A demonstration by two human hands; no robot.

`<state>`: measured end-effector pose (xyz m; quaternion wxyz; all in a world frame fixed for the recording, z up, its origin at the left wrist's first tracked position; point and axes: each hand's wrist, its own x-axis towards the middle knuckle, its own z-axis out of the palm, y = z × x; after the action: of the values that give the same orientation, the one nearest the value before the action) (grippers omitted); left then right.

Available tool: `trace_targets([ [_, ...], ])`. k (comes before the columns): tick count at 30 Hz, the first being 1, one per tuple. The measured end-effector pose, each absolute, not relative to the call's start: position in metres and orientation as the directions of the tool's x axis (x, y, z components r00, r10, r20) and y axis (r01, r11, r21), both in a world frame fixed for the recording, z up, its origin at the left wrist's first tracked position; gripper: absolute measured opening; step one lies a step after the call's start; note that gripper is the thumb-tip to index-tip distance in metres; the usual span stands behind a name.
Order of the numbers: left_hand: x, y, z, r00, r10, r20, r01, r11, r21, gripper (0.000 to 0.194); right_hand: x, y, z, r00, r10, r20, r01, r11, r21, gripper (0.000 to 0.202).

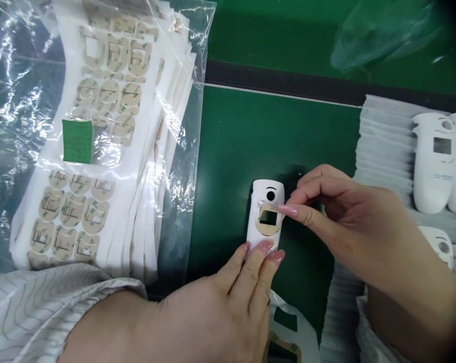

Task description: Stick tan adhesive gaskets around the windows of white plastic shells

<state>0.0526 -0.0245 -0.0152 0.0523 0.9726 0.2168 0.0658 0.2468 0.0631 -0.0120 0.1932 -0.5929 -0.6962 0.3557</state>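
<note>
A small white plastic housing (pixel 252 229) lies on the green mat, with a round hole near its top. Over its rectangular window sits a beige adhesive sticker (pixel 268 229) with a cut-out. The fingertips of my left hand (pixel 246 287) rest on the lower end of the housing, pressing it to the mat. My right hand (pixel 348 217) is at the sticker's upper right edge, its thumb and index finger pinched together there; the sticker's edge lies at the thumb tip.
At the left, a clear plastic bag (pixel 199 65) holds a stack of sticker sheets (pixel 110 161) with a green label (pixel 77 141). More white housings (pixel 434 176) lie on foam sheet (pixel 382 136) at the right. A used backing sheet (pixel 305 322) lies at the bottom.
</note>
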Motion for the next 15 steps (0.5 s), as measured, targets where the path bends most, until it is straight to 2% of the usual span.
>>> trace_targets([
  [4,0.0529,-0.0274,-0.0167,0.887,0.455,0.079,0.441,-0.885,0.146,0.037,0.2468,0.0635,-0.0124,-0.222,0.964,-0.146,0.698,0.052,-0.714,0.040],
  [10,0.0524,-0.0264,-0.0222,0.879,0.442,0.178,0.427,-0.897,0.115,0.039,0.2469,0.0628,-0.0139,-0.224,0.965,-0.135,0.696,0.062,-0.715,0.035],
  [15,0.0517,-0.0229,-0.0201,0.907,0.406,0.107,0.397,-0.912,0.100,0.040,0.2477,0.0619,-0.0153,-0.218,0.967,-0.129,0.696,0.061,-0.716,0.029],
])
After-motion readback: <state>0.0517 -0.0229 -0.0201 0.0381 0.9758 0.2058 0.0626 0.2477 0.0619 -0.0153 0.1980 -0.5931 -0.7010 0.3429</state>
